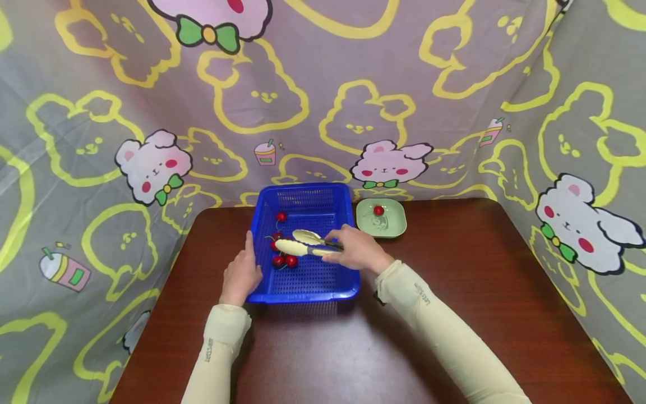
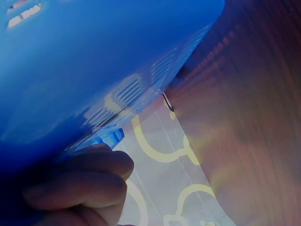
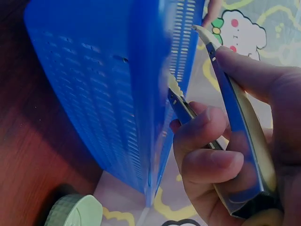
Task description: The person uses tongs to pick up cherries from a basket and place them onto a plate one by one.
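A blue plastic basket [image 1: 303, 286] stands on the table, with several red cherries [image 1: 291, 261] inside, most of them toward its left side. My left hand [image 1: 241, 276] grips the basket's left rim; the left wrist view shows its fingers [image 2: 89, 183] curled against the blue wall. In my right hand [image 1: 359, 249] is a pair of tongs [image 1: 292, 247], pinched between thumb and fingers. Their cream-coloured tips are spread apart over the basket, near the cherries, with nothing between them. The right wrist view shows the tongs' metal arms [image 3: 240, 127] reaching past the basket's rim.
Just right of the basket, a small light-green plate [image 1: 396, 227] carries one cherry. Behind the brown wooden table [image 1: 454, 269] and along its sides hangs a patterned cloth [image 1: 313, 73]. Sleeves cover both forearms.
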